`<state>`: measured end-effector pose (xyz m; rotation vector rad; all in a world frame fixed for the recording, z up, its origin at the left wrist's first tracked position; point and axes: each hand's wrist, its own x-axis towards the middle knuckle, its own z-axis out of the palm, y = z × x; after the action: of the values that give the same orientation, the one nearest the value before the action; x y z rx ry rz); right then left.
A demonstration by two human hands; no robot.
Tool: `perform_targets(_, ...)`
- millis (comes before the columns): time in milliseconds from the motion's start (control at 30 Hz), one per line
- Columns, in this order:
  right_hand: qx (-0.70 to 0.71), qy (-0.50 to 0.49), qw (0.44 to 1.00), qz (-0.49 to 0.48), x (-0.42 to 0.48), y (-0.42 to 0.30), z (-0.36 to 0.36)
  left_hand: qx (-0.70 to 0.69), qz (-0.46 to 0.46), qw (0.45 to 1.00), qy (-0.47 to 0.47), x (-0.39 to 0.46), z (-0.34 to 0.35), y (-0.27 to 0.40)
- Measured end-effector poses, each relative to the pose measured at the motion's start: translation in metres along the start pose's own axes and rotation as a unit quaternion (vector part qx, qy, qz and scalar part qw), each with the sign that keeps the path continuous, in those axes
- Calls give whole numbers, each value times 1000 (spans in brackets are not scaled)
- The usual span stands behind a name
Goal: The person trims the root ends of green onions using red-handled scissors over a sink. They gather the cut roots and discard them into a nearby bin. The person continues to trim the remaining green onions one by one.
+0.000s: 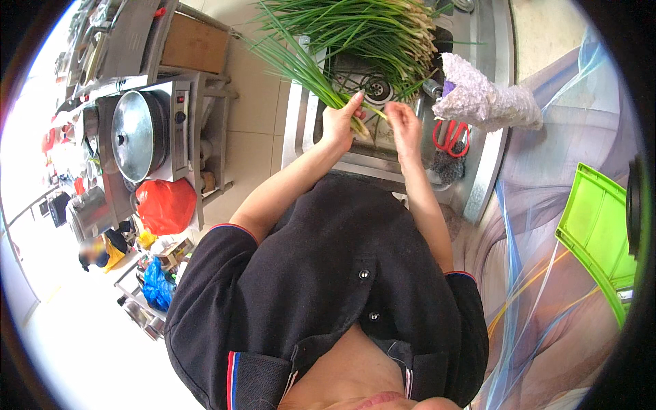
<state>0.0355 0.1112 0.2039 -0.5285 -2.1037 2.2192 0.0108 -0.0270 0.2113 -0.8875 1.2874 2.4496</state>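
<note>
My left hand [338,125] is closed around a small bunch of green onions [312,77]. Their long green leaves stretch away to the upper left, and the pale root ends stick out below my fist. With bent, slightly blurred fingers, my right hand [404,128] pinches the pale end of one stalk that slants out of the bunch. Both hands are over a stainless steel sink [369,166], whose drain strainer [378,88] shows just beyond them. A large heap of green onions [369,31] lies across the sink's far side, roots to the right.
Red-handled scissors [451,138] and a dark scouring pad [448,165] lie on the sink's right ledge. A fuzzy pale lilac cloth [484,95] hangs beside them. A lidded pan [136,136] stands on a cooker at left, above a red plastic bag [166,205]. A green plastic piece [594,225] is at right.
</note>
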Motion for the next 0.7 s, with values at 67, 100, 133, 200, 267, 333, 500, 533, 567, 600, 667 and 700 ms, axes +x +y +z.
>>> perform_targets(67,-60,-61,996,-6,4,3,6,-1,4,1000,-5,4,-3,-6)
perform_targets(100,-98,-87,991,-2,5,-1,8,5,11,1000,-3,3,-1,-5)
perform_targets(133,-71,-67,995,3,4,4,11,12,18,1000,0,2,1,-4)
perform_targets(200,-16,-28,999,15,3,13,16,21,29,999,6,0,3,-4)
perform_targets(267,55,-17,997,48,1,14,21,22,26,999,14,-1,3,-4)
perform_targets(333,105,-9,991,86,-2,10,22,21,22,999,13,-2,3,-5)
perform_targets(500,100,-7,990,97,0,-1,23,31,33,999,16,-2,6,-3)
perform_targets(533,79,-14,994,78,1,1,22,37,34,999,17,-2,6,-3)
perform_targets(567,59,-20,996,59,3,4,21,37,37,998,19,-2,6,-3)
perform_targets(600,38,-26,998,39,3,7,19,37,40,998,21,-1,6,-3)
perform_targets(667,52,-2,998,42,2,11,16,40,45,998,26,-1,6,-3)
perform_targets(700,60,10,997,44,1,12,16,42,47,998,29,-2,7,-3)
